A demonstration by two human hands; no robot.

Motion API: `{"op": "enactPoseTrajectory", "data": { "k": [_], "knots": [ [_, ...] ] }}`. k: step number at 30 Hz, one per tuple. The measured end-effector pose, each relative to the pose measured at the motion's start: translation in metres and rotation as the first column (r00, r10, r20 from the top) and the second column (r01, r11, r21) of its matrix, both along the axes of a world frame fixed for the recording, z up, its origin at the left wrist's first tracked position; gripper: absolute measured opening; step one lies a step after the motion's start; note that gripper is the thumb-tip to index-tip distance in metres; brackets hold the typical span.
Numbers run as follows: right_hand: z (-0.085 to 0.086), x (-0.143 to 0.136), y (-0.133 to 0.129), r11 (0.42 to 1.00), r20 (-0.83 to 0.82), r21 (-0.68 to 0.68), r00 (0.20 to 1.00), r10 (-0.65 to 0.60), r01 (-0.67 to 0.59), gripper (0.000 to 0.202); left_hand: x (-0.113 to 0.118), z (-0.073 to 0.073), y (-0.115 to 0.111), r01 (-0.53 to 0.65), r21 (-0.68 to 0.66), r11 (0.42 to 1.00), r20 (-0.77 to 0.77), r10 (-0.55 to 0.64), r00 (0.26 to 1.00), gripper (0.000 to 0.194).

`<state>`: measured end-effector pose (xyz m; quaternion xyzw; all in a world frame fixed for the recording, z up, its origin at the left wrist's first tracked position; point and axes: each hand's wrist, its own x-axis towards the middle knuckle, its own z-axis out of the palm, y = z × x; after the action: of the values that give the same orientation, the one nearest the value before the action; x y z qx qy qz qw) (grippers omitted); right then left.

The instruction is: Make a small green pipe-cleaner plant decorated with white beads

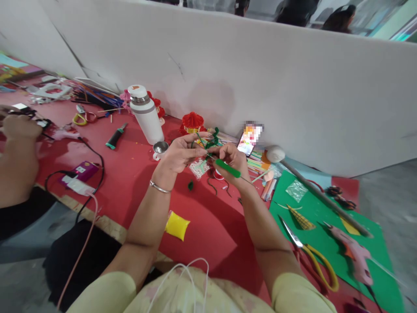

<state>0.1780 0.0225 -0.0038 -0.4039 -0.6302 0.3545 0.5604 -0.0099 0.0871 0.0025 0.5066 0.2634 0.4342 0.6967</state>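
Note:
My left hand [182,154] is closed, its fingertips at a dark green fuzzy piece [213,141] that looks like bent, curled pipe cleaner. Beside it my right hand [235,158] is also closed, holding a thin metal rod with a flat green grip [228,168]; its tip reaches the left fingertips. The exact finger contact is partly hidden. Beneath the hands lies a clear bag of pearly beads [199,168]. A small dark green piece [190,185] rests on the red table, and nearer me is a yellow packet [177,226].
A white thermos [146,115] and its metal-lined cup [160,150] stand left. A lit phone [250,138] leans at the back. Scissors [309,256], a pink glue gun [352,254] and a long stick [322,198] lie right. Another person's hand [21,128] is far left, near cables.

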Motion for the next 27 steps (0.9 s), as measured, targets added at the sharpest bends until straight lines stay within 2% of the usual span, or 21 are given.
{"op": "enactPoseTrajectory", "data": {
  "k": [6,11,19,23,27],
  "knots": [
    [0.007,0.007,-0.007,0.996,0.157,0.061,0.986,0.058,-0.069,0.031,-0.002,0.002,-0.001,0.013,0.021,1.0,0.007,-0.013,1.0,0.058],
    [0.009,0.007,-0.006,0.994,0.134,0.075,0.989,0.07,-0.081,0.037,0.0,-0.002,0.002,-0.012,0.047,0.999,0.012,0.012,1.0,0.059],
    [0.01,0.004,0.0,0.983,0.22,0.17,0.975,0.027,-0.066,0.032,0.001,0.0,0.002,-0.106,-0.038,0.994,0.065,0.109,0.992,0.06],
    [0.007,0.003,0.0,0.993,0.161,0.109,0.986,0.037,-0.055,0.034,0.004,-0.008,0.0,-0.141,-0.079,0.987,0.099,0.148,0.984,0.057],
    [0.005,0.002,-0.002,0.993,0.013,-0.039,0.993,0.116,-0.115,0.037,0.003,-0.015,-0.005,-0.146,-0.106,0.984,0.137,0.16,0.978,0.053]
  ]
}}
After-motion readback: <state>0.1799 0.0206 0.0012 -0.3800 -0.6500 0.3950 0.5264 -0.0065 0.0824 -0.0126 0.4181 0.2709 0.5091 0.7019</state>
